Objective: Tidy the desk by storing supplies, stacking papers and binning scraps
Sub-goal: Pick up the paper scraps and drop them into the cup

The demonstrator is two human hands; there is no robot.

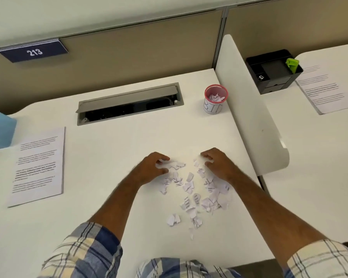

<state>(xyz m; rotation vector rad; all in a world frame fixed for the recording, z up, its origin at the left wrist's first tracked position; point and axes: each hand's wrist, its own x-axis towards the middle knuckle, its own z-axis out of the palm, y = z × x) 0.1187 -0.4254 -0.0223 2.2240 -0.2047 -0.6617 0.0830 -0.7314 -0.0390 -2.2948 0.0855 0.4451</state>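
Both forearms are stretched forward over the white desk (pixel 109 149), bare from the rolled plaid sleeves (pixel 84 251) up to the wrists. The left hand (pixel 152 166) is laid palm-down at the upper left edge of a scatter of torn paper scraps (pixel 197 194), its fingers (pixel 163 158) curled inward like a claw and closed over a few of the topmost scraps. The right hand (pixel 219 163) is set opposite, at the upper right edge of the scatter, with its fingers (pixel 207 157) bent and slightly spread, the tips resting on or just above the paper (contact cannot be told for certain). The two hands face each other across a narrow gap, with scraps lying between them and trailing back toward the body.

Well beyond the hands, near the white divider panel (pixel 247 109), a small pink mesh cup (pixel 216 99) is stood upright, and white scraps are seen inside it. A printed sheet (pixel 38 167) is laid flat on the left part of the desk, with a blue box (pixel 0 129) at the far left edge. A grey cable hatch (pixel 129 102) is set into the desk, its lid raised. On the neighbouring desk a black organiser (pixel 273 72) and more printed sheets (pixel 327 89) are seen.
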